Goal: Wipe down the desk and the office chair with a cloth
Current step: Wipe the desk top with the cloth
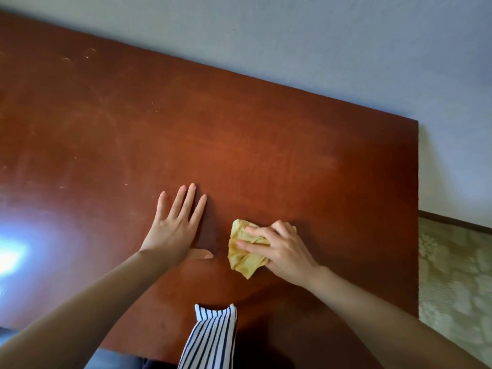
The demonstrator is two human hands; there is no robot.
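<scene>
A reddish-brown wooden desk [239, 123] fills most of the head view, its top dusty and scratched toward the left. My right hand [282, 249] presses down on a crumpled yellow cloth [243, 258] near the desk's front right, fingers curled over it. My left hand [177, 226] lies flat on the desk just left of the cloth, fingers spread and thumb out, holding nothing. No office chair is in view.
A pale wall [319, 43] runs along the desk's far edge. The desk's right edge drops to a patterned carpet [452, 283]. A striped strip of clothing [213, 336] hangs over the near edge. A bright glare [10, 257] shines on the desk's left.
</scene>
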